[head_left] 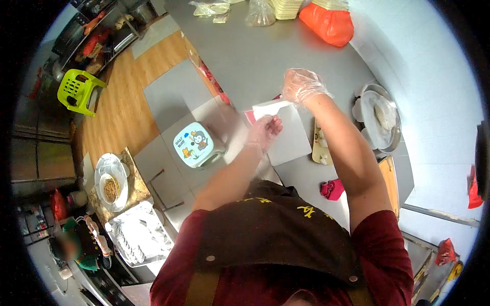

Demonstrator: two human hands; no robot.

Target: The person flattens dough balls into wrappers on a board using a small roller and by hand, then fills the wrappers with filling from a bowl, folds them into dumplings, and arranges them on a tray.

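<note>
My right hand [302, 85], in a clear plastic glove, is closed at the far edge of the table, by the upper right end of a thin white sheet [268, 108]. I cannot tell whether the sheet is paper or dough. My left hand [265, 130], also gloved, has curled fingers at the sheet's lower edge. Beneath and right of the hands lies a flat white board [290, 136]. A yellowish tray [320, 145] with several small white pieces stands right of the board, partly hidden by my right forearm. A crumpled dark pink cloth [332, 189] lies nearer my body.
A metal basin [394, 137] holding a plastic-covered white mass stands at right. An orange-red bag [329, 24] and stacked trays [285, 9] are at the back. On the floor are a lidded bin [194, 145] and a green chair [80, 92]. Another person [89, 242] is at lower left.
</note>
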